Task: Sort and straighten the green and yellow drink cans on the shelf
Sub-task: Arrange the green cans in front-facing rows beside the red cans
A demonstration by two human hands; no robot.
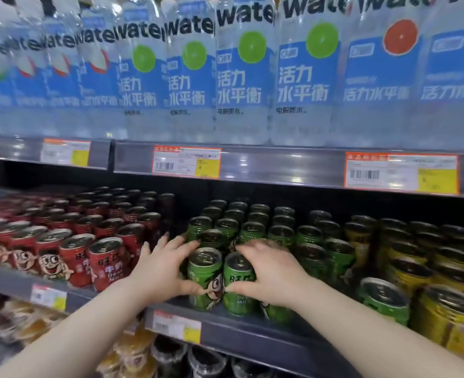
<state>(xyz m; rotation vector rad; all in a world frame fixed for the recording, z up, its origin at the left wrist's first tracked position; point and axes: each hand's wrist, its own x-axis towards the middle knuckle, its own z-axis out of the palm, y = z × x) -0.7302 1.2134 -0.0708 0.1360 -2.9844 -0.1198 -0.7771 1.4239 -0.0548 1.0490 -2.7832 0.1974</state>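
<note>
Green drink cans stand in rows on the middle shelf, with yellow cans in rows to their right. Two green cans stand at the shelf's front. My left hand wraps the left front green can, fingers behind it and thumb across its front. My right hand grips the right front green can the same way, covering a third can behind it. Another green can stands at the front among the yellow ones, farther right.
Red cans fill the shelf left of a dark gap. The shelf's front rail carries price tags. Tall water bottles line the shelf above, whose edge overhangs the cans. Packaged goods lie on the shelf below.
</note>
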